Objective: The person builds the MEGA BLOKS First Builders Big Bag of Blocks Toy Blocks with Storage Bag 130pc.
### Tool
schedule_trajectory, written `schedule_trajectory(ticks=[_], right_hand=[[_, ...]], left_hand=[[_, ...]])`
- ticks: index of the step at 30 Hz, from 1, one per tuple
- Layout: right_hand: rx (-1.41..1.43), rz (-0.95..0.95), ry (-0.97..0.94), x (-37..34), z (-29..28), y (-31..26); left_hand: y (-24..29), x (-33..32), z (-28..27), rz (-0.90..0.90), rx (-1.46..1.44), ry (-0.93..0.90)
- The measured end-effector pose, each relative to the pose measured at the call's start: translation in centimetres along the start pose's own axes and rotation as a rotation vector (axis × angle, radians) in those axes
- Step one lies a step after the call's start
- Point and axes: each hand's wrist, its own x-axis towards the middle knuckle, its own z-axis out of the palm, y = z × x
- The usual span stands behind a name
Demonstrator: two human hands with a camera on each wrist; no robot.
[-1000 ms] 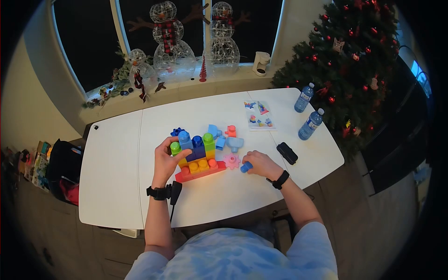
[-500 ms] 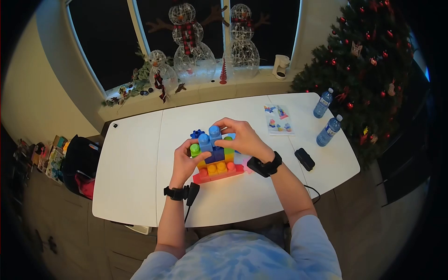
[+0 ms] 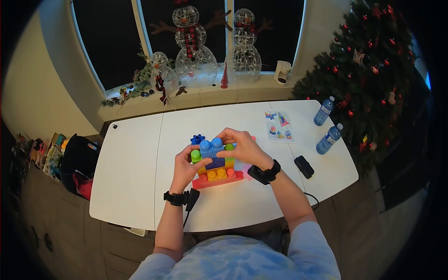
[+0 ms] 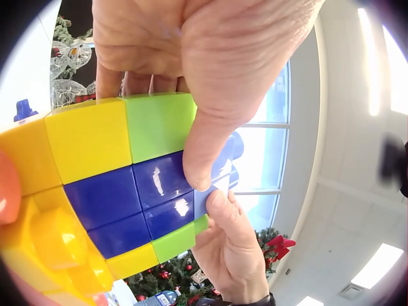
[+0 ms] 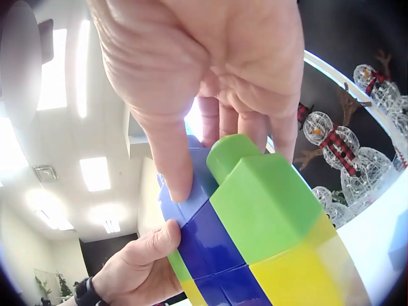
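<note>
A structure of toy building blocks stands on a red base, with yellow blocks, dark blue blocks and green blocks stacked above. Two light blue blocks sit side by side at the top middle. My left hand grips the structure's upper left, thumb in front by the left light blue block, fingers behind the green one. My right hand pinches the right light blue block, which sits on the dark blue ones. Both thumb tips are close together on the front.
A dark blue gear lies behind the structure, a pink gear by its right end. Farther right are a picture sheet, two water bottles and a black case. My right arm covers other loose pieces.
My right hand has brought the light blue block from the table's right side up and left, then lowered it beside the other light blue block. My left hand stays at the structure.
</note>
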Motion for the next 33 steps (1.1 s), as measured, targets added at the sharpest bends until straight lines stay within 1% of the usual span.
schedule_trajectory(ticks=[2, 4, 5, 6, 8, 9, 10, 12, 13, 14, 16, 17, 18, 20, 21, 23, 24, 25, 29, 31, 32, 33], right_hand=[[-0.018, -0.019, 0.003, 0.0, -0.2, -0.2], [-0.026, 0.074, -0.138, 0.2, -1.1, -0.8], [-0.100, 0.049, -0.238, 0.5, -2.2, -1.5], [-0.103, 0.041, -0.247, 1.0, -3.2, -1.0], [0.220, 0.105, -0.139, 2.7, -5.0, 1.4], [0.160, 0.066, -0.102, 4.1, -5.9, 3.3], [0.160, 0.061, -0.111, 5.2, -5.9, 4.0], [-0.241, 0.065, -0.126, 7.3, -5.4, 5.5], [-0.269, 0.031, -0.207, 8.3, -4.6, 7.1], [-0.264, 0.031, -0.218, 9.3, -3.5, 8.9], [-0.495, -0.047, -0.371, 11.0, -0.8, 12.1], [-0.470, -0.041, -0.440, 11.7, 0.4, 12.9], [-0.461, -0.037, -0.448, 12.3, 1.4, 13.8], [-0.537, -0.043, -0.610, 13.2, 3.2, 14.6], [-0.597, 0.026, -0.686, 13.4, 3.7, 14.8], [-0.628, 0.078, -0.720, 13.4, 3.6, 15.4], [-0.664, 0.120, -0.753, 13.2, 3.1, 15.6], [-0.649, 0.153, -0.752, 13.0, 2.4, 15.8], [-0.755, 0.250, -0.737, 11.3, -2.0, 15.7], [-0.653, 0.285, -0.745, 10.0, -4.6, 15.3], [-0.657, 0.295, -0.740, 8.9, -5.6, 15.6], [-0.630, 0.316, -0.684, 7.8, -6.3, 16.0]], left_hand=[[0.4, 0.0, 0.0, -0.003, -0.004, 0.002], [0.6, 0.1, -0.1, -0.029, 0.019, -0.020], [0.2, 0.1, -0.2, -0.024, 0.018, -0.011], [-0.4, 0.0, -0.1, -0.029, 0.061, -0.024], [-0.7, -0.2, 0.0, -0.054, 0.095, -0.036], [-0.8, -0.2, -0.1, -0.064, 0.111, -0.036], [-0.8, -0.2, -0.2, -0.076, 0.127, -0.036], [-0.7, -0.3, 0.0, -0.068, 0.127, -0.027], [-0.6, -0.3, 0.2, -0.060, 0.125, -0.027], [-0.6, -0.3, 0.3, -0.068, 0.125, -0.018], [-0.7, -0.2, 0.7, 0.026, 0.147, 0.009], [-0.8, -0.3, 0.8, 0.026, 0.153, 0.036], [-0.6, -0.3, 0.8, 0.015, 0.153, 0.040], [-0.4, -0.2, 1.0, 0.018, 0.077, 0.058], [-0.5, -0.3, 1.0, 0.007, 0.072, 0.054], [-0.8, -0.3, 0.6, -0.005, 0.121, 0.034], [-1.0, -0.4, 0.6, -0.011, 0.110, 0.022], [-1.2, -0.4, 0.5, -0.022, 0.124, 0.022], [-1.5, -0.5, 0.4, -0.028, 0.121, 0.017], [-1.5, -0.4, 0.4, -0.015, 0.131, 0.029], [-1.6, -0.4, 0.5, -0.013, 0.124, 0.020], [-1.7, -0.5, 0.6, -0.018, 0.124, 0.034]])
